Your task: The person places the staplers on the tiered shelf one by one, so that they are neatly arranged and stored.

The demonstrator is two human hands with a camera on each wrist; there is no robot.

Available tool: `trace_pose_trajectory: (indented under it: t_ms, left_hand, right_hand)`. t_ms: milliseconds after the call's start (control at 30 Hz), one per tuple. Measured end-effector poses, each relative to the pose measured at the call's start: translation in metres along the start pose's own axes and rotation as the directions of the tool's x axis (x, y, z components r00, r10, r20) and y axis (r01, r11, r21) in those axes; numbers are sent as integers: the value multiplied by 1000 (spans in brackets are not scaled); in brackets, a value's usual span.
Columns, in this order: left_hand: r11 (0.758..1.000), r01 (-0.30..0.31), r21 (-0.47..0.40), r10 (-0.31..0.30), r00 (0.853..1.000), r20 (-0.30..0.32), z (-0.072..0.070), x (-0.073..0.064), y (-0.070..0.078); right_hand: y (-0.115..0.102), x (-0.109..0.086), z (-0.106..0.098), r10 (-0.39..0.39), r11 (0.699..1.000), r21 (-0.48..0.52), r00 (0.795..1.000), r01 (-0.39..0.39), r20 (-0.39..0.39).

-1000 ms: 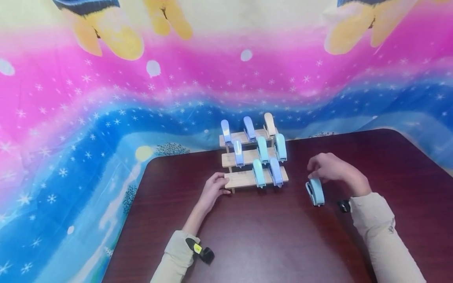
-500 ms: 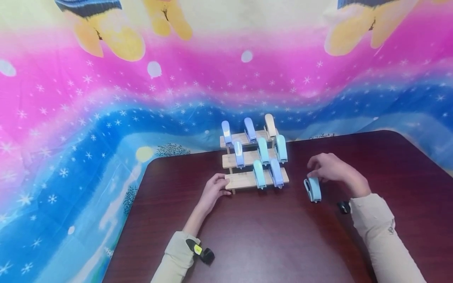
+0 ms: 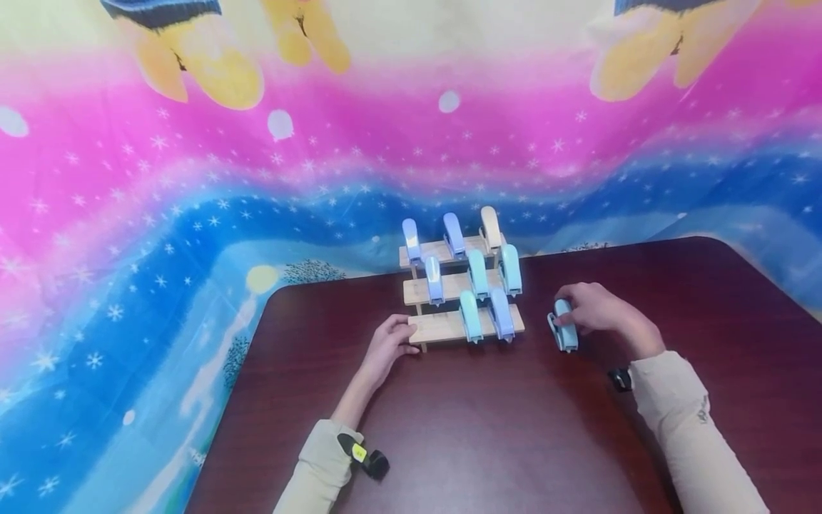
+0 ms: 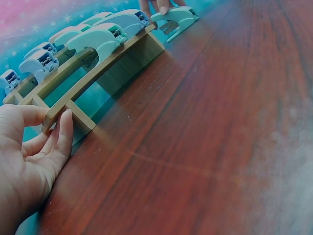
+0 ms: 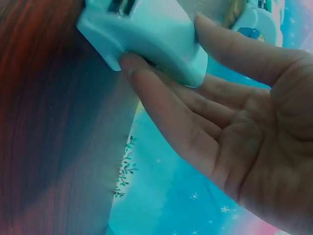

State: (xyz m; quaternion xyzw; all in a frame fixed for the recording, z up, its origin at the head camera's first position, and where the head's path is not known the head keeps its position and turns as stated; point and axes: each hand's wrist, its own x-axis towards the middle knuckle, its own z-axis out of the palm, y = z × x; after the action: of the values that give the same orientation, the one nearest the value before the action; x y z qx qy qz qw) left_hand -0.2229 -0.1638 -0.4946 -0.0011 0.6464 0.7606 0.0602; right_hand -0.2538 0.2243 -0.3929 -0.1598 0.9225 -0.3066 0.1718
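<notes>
A small three-tier wooden rack [image 3: 432, 325] carries several staplers. My left hand [image 3: 388, 341] pinches the left end of its lowest shelf, thumb above and fingers beneath in the left wrist view. To the right of the rack, my right hand [image 3: 600, 312] holds a mint-green stapler [image 3: 565, 330] between thumb and fingers; in the right wrist view the fingers lie along the side of this stapler [image 5: 161, 39]. On the lowest shelf sit a mint stapler [image 3: 471, 315] and a blue-violet stapler [image 3: 501, 314], both toward the right.
The middle shelf bears a blue-violet stapler [image 3: 434, 280] and two mint ones. Two blue-violet staplers and a beige stapler [image 3: 491, 228] stand on the top shelf. The dark red-brown table [image 3: 488, 428] meets a printed cloth backdrop [image 3: 359, 178] behind the rack.
The mint stapler by my right hand has shifted left and away from me, toward the rack. My right fingers now reach farther down its sides. The left hand stays put.
</notes>
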Motion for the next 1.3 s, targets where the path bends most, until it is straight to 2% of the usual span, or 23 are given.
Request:
trace_pose_trajectory:
  t_ms: [367, 700, 1100, 1300]
  left_hand:
    - [1000, 2, -6, -2, 1000, -11, -1, 0, 2]
    - [1000, -2, -2, 2, 1000, -4, -3, -1, -1]
    - [1000, -1, 1, 1, 1000, 0, 0, -1, 0]
    - [1000, -4, -4, 4, 1000, 0, 0, -1, 2]
  right_hand:
    - [5, 2, -1, -12, 999, 47, 999, 10, 49]
    - [3, 3, 0, -19, 999, 27, 999, 18, 38]
    - [9, 6, -4, -4, 1000, -19, 996, 2, -94]
    - [1, 2, -11, -23, 1000, -25, 974, 17, -224]
